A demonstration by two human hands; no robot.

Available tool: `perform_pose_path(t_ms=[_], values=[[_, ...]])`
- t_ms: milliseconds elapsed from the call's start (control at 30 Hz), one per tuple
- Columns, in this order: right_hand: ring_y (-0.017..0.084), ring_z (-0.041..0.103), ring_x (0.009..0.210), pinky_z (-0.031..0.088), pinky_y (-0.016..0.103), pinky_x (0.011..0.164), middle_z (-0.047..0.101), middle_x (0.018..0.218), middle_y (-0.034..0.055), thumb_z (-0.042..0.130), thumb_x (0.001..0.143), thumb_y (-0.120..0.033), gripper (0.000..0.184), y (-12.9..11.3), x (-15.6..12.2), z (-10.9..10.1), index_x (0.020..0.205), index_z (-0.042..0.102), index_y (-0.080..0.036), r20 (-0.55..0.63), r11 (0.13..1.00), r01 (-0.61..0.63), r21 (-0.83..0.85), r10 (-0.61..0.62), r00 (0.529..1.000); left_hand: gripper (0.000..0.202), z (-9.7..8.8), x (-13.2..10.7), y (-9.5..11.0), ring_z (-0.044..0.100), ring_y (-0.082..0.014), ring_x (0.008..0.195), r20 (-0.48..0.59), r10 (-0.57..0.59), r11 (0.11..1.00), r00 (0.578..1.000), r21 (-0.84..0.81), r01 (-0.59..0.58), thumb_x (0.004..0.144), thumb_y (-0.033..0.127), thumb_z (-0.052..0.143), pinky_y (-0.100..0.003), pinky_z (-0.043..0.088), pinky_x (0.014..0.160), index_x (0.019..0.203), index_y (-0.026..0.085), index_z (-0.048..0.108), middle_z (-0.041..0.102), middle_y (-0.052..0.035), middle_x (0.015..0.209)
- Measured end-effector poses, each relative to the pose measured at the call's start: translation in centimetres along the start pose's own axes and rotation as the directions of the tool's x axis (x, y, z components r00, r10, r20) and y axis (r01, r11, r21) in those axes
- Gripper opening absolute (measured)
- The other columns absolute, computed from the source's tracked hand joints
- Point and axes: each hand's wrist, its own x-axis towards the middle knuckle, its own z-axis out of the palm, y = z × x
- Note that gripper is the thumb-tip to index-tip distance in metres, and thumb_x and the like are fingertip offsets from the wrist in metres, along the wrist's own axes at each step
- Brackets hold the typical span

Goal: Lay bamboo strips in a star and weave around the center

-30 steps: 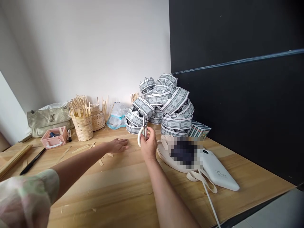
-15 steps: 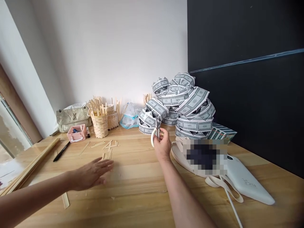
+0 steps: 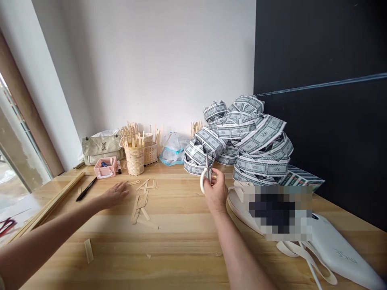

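Observation:
My right hand (image 3: 216,191) is closed around the handles of a pair of white-handled scissors (image 3: 204,181), whose blades point up and away from me. Flat and low over the wooden table (image 3: 175,249), my left hand (image 3: 115,195) has its fingers stretched out and holds nothing. Just right of its fingertips lie loose cut bamboo strips (image 3: 140,209), several of them crossing one another. A single short strip (image 3: 88,250) rests nearer to me, below my left forearm. Whether my left palm touches the table I cannot tell.
Woven baskets (image 3: 134,159) with upright strips stand at the back, beside a pink crate (image 3: 105,167) and a beige bag (image 3: 102,150). Patterned paper rings (image 3: 261,163) are piled at right, near a white power bank (image 3: 344,249). Long strips (image 3: 51,201) and a black pen (image 3: 86,189) lie left.
My left hand has moved away from me and left across the table, and more cut strips show beside it. The scissors stay in my right hand. The view has shifted slightly left.

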Motion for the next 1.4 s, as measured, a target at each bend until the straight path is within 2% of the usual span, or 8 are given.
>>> perform_pose_path(t_ms=[200,367,467,700,867,1100,1267,1400], values=[[0.019,0.056,0.067,0.042,0.032,0.065,0.063,0.081,0.0072,0.051,0.061,-0.031,0.042,0.0,-0.1,0.0,0.101,0.051,-0.016,0.005,1.000,-0.020,-0.006,0.020,1.000,0.051,-0.9,-0.4,5.2,0.030,-0.0232,0.124,0.074,0.115,0.991,0.991,-0.071,-0.110,0.087,0.041,0.023,-0.039,0.024,0.102,0.130,0.014,0.032,0.034,-0.0113,0.135],[0.018,0.055,0.068,0.042,0.031,0.065,0.061,0.083,0.0077,0.051,0.062,-0.029,0.041,0.1,0.0,0.2,0.100,0.051,-0.016,0.008,1.000,-0.016,0.013,0.016,1.000,0.058,-2.3,2.0,5.1,0.031,-0.0225,0.124,0.035,0.076,0.995,0.996,-0.071,-0.073,0.087,0.045,0.020,-0.037,0.026,0.101,0.130,0.007,0.029,0.031,-0.0166,0.136],[0.018,0.054,0.072,0.041,0.030,0.066,0.060,0.086,0.0088,0.050,0.063,-0.028,0.040,0.1,-0.1,0.2,0.101,0.050,-0.014,0.028,0.999,0.003,0.041,-0.004,1.000,0.052,-1.8,4.5,4.7,0.028,-0.0216,0.125,0.037,0.181,0.982,0.983,-0.058,-0.178,0.088,0.042,0.020,-0.036,0.027,0.101,0.130,0.014,0.033,0.033,-0.0125,0.136],[0.018,0.054,0.073,0.041,0.028,0.065,0.060,0.086,0.0057,0.051,0.066,-0.025,0.036,0.2,-0.1,0.2,0.101,0.047,-0.018,0.060,1.000,0.011,0.026,-0.013,0.998,0.049,-0.9,7.2,7.6,0.021,-0.0259,0.128,0.199,0.168,0.985,0.966,-0.001,-0.171,0.089,0.036,0.019,-0.047,0.023,0.100,0.133,0.018,0.026,0.024,-0.0102,0.140],[0.017,0.053,0.075,0.041,0.028,0.066,0.059,0.090,0.0046,0.051,0.068,-0.026,0.035,0.3,-0.1,0.4,0.102,0.045,-0.021,0.088,0.999,0.031,0.027,-0.033,0.996,0.049,-1.4,3.7,8.1,0.023,-0.0254,0.127,0.153,0.331,0.944,0.931,-0.065,-0.325,0.088,0.037,0.025,-0.041,0.021,0.103,0.131,0.015,0.033,0.027,-0.0098,0.138],[0.017,0.052,0.076,0.041,0.028,0.068,0.059,0.091,0.0047,0.050,0.068,-0.026,0.035,0.5,-0.1,0.3,0.103,0.045,-0.021,0.107,0.999,0.040,0.013,-0.042,0.993,0.052,0.8,-4.4,5.9,0.032,-0.0253,0.123,-0.122,0.399,0.890,0.909,-0.185,-0.416,0.083,0.047,0.036,-0.037,0.029,0.100,0.132,0.036,0.024,0.030,0.0046,0.137],[0.018,0.053,0.073,0.041,0.030,0.068,0.059,0.085,0.0069,0.049,0.068,-0.029,0.038,0.2,-0.5,0.1,0.104,0.046,-0.016,0.129,1.000,0.009,0.027,-0.013,0.992,0.051,-3.6,-8.0,6.7,0.037,-0.0220,0.121,0.066,0.401,0.911,0.914,-0.128,-0.391,0.083,0.044,0.037,-0.035,0.029,0.101,0.132,0.037,0.022,0.034,0.0062,0.136],[0.019,0.053,0.071,0.041,0.031,0.068,0.059,0.083,0.0077,0.049,0.064,-0.030,0.042,0.2,-0.5,0.3,0.104,0.047,-0.015,0.127,0.999,-0.015,0.034,0.011,0.992,0.053,-7.3,-7.8,8.6,0.031,-0.0239,0.124,0.224,0.301,0.950,0.927,-0.154,-0.271,0.086,0.043,0.031,-0.038,0.028,0.100,0.133,0.019,0.026,0.030,-0.0072,0.138]])
